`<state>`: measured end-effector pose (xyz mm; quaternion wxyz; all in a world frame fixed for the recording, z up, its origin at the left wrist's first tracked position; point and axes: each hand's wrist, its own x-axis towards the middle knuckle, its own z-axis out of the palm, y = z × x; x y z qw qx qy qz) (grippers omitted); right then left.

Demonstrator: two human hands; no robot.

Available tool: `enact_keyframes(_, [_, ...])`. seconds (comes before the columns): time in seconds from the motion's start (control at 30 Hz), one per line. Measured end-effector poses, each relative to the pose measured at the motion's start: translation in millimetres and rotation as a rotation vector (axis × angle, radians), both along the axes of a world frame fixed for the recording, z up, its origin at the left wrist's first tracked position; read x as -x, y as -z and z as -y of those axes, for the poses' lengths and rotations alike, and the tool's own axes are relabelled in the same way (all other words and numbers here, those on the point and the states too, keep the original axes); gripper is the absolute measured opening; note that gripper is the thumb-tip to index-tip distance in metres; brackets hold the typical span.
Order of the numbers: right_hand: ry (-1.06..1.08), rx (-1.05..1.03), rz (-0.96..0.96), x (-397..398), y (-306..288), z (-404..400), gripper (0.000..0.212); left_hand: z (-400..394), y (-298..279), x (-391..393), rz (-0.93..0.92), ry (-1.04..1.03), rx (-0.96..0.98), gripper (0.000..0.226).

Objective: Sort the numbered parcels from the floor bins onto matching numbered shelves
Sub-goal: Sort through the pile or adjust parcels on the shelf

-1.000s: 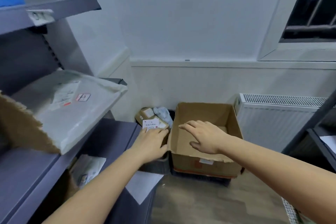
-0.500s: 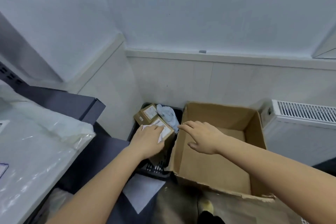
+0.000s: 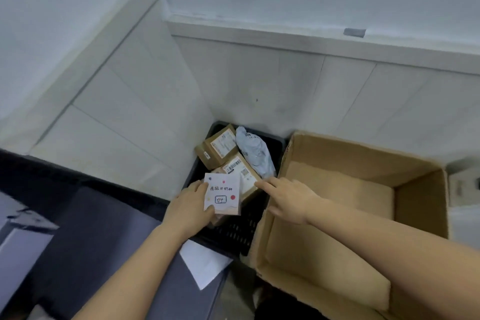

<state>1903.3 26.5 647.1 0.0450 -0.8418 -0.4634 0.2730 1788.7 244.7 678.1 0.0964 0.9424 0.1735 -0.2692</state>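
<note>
Compared with the frame half a second earlier, the view is tilting further down into the corner, and the left hand [image 3: 191, 209] is now lifting a small white parcel [image 3: 222, 194] clear of the cartons beneath it. Earlier that hand was lying flat over the pile. The parcel is sitting at centre frame, above the black floor bin [image 3: 233, 234], with its face toward the camera; a boxed "04" and a line of handwriting are showing on it. The left thumb is lying across the parcel's lower left corner and the fingers are wrapping its left edge, so the hand is gripping it.

The right hand [image 3: 288, 200] is hovering just right of the parcel, fingers extended and loosely spread, holding nothing; its fingertips are reaching toward the labelled brown carton [image 3: 244, 176] in the bin. It is staying over the edge of the large open cardboard box [image 3: 363, 189], as before.

Behind, a second brown carton [image 3: 217, 145] and a pale plastic mailer [image 3: 253, 149] are lying in the bin against the wall. Their labels are too blurred to read. The shelf [image 3: 78, 228] at lower left is cut off by the frame, and a white sheet [image 3: 205, 265] is projecting from under the bin.
</note>
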Motion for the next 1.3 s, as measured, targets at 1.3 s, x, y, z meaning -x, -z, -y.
enact_keyframes(1.3, [0.629, -0.204, -0.584, -26.5, 49.4, -61.3, 0.045, 1.7, 68.0, -64.2, 0.225, -0.790, 0.303, 0.044])
